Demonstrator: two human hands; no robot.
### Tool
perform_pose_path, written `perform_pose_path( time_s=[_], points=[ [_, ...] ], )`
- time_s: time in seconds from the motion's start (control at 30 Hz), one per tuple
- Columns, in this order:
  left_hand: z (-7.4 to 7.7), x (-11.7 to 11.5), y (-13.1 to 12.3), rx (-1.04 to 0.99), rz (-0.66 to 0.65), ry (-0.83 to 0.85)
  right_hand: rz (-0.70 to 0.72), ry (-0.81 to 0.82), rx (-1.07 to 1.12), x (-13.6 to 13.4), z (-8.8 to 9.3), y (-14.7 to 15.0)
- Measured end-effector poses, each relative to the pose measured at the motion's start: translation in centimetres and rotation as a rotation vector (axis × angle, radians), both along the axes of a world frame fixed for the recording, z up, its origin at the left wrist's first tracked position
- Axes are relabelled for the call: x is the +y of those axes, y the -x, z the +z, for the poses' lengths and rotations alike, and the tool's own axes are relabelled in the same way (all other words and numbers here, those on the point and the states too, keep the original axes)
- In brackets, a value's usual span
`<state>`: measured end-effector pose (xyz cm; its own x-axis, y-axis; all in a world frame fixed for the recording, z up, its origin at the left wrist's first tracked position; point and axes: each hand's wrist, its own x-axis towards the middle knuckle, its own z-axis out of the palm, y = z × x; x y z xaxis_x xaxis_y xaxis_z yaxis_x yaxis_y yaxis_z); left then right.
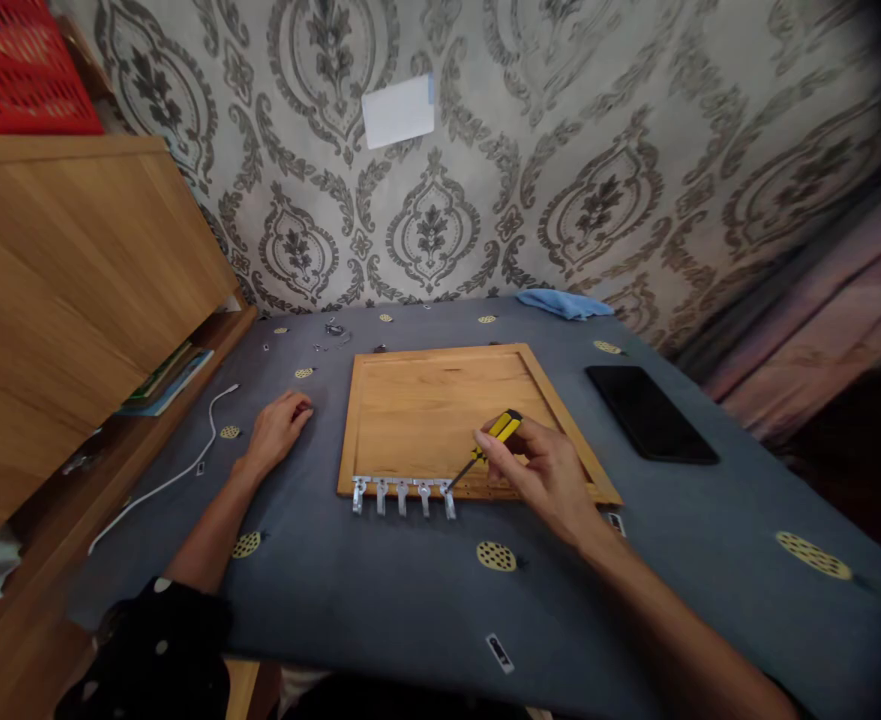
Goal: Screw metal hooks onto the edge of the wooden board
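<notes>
My right hand (549,465) grips a screwdriver (501,428) with a yellow and black handle. Its thin shaft slants down to the left, and the tip is at the rightmost of several metal hooks (402,495) along the near edge of a wooden panel (432,410). The hooks form a row on a metal strip at the panel's near left side, their ends hanging past the edge. To the left of the panel, apart from it, my left hand (281,432) rests on the table with its fingers curled in; nothing shows in it.
A blue-grey tablecloth (380,590) covers the table. A black phone (651,413) lies at the right, a blue cloth (566,303) at the back. Small metal bits (335,330) lie back left. A white cable (185,480) runs beside the wooden cabinet (80,300).
</notes>
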<state>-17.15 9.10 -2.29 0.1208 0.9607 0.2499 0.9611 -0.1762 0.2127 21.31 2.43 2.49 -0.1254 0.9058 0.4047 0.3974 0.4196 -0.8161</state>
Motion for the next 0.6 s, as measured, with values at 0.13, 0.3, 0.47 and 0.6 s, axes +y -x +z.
perform_pose_path(
  time_s=[0.13,0.3,0.47,0.6],
  points=[
    [-0.34,0.05,-0.3,0.066,-0.007,-0.001,-0.013,-0.03,-0.014,0.04,0.04,0.03],
    [-0.28,0.46,-0.34,0.148,-0.016,0.004,-0.003,-0.024,0.002,0.01,0.13,-0.05],
    [-0.17,0.81,-0.44,0.194,-0.045,-0.003,0.004,-0.026,-0.004,0.0,0.2,-0.07],
    [-0.14,0.75,-0.35,0.186,-0.062,-0.019,0.003,-0.026,0.004,0.07,0.08,-0.04]
  ],
)
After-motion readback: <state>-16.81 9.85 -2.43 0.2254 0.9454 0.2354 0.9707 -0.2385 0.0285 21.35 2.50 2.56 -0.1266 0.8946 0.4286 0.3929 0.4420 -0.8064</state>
